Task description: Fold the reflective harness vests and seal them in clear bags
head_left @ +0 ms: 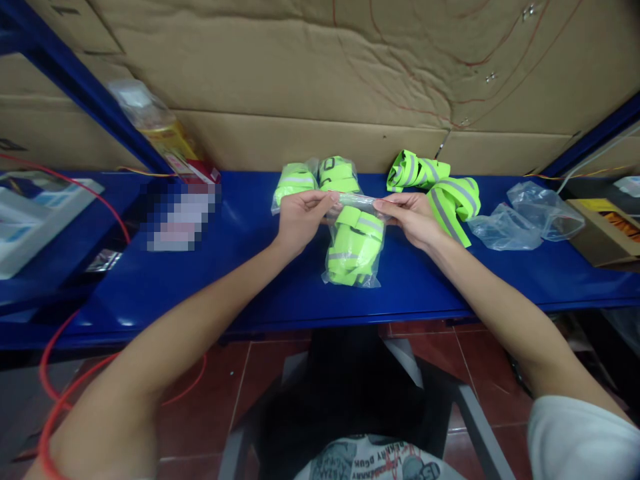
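Observation:
A clear plastic bag [356, 248] hangs in front of me with a rolled neon-yellow reflective strap inside. My left hand [304, 217] pinches one end of its top edge, and my right hand [411, 215] pinches the other end. The edge between them looks folded or rolled over. Just behind my left hand, two more bagged yellow straps [296, 179] stand against the cardboard. Close to my right hand lie unbagged reflective straps [455, 203] with grey bands, partly coiled.
Empty clear bags [525, 217] lie on the blue shelf [260, 287] at right, beside an open cardboard box [610, 230]. A bottle [160, 133] stands at back left. A red hose [47, 400] loops at lower left. Cardboard [275, 80] closes off the back.

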`<state>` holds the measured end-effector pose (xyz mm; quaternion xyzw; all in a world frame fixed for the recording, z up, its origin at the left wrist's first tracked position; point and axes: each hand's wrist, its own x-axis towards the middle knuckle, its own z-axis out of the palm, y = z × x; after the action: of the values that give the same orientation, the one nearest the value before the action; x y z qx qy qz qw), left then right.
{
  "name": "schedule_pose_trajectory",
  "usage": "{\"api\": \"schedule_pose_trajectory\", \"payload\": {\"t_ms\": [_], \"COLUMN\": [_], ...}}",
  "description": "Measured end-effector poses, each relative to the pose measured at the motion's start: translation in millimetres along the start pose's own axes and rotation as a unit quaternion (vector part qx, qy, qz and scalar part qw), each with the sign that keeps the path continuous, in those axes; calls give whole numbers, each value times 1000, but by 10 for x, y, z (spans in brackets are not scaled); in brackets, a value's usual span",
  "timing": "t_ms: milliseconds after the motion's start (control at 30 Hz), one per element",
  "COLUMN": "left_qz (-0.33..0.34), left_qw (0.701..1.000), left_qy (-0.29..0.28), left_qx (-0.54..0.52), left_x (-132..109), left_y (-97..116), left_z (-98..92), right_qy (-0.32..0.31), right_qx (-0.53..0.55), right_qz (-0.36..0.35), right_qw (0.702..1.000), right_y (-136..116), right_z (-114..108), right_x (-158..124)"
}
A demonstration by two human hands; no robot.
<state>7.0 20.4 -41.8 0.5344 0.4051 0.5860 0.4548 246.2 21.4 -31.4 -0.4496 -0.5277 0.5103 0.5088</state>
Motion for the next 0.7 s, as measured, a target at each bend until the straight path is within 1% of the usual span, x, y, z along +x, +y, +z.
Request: {"api": "schedule_pose_trajectory", "payload": {"t_ms": [67,233,300,433,500,600,700], "left_qz": [0,-9,-14,-27,-31,-31,-33], "left_qw": [1000,1000,999,999,999,999,998], "left_qy": [-4,-29,-37,-39,-38,-41,-52], "left_qx": [-2,-10,-9,-12,-14,-13,0], "left_x": [5,-14,-26,-34,-32,-35,-50], "left_y": [-9,-21,-22,-16,-12,-6,-3], "left_z": [-4,-2,5,17,20,22,27], "right_qy": [-1,-37,-39,-26,-23,-29,-51], "right_qx": [-4,-14,-17,-35,-44,-41,-47], "right_qz": [0,38,21,-49,-61,-40,-16], "right_qw": [1000,999,999,998,997,998,997], "right_y": [9,41,61,76,66,36,-2], "right_z": [-3,-14,-15,-9,-5,1,8], "right_x": [4,3,4,6,2,-14,-39]}}
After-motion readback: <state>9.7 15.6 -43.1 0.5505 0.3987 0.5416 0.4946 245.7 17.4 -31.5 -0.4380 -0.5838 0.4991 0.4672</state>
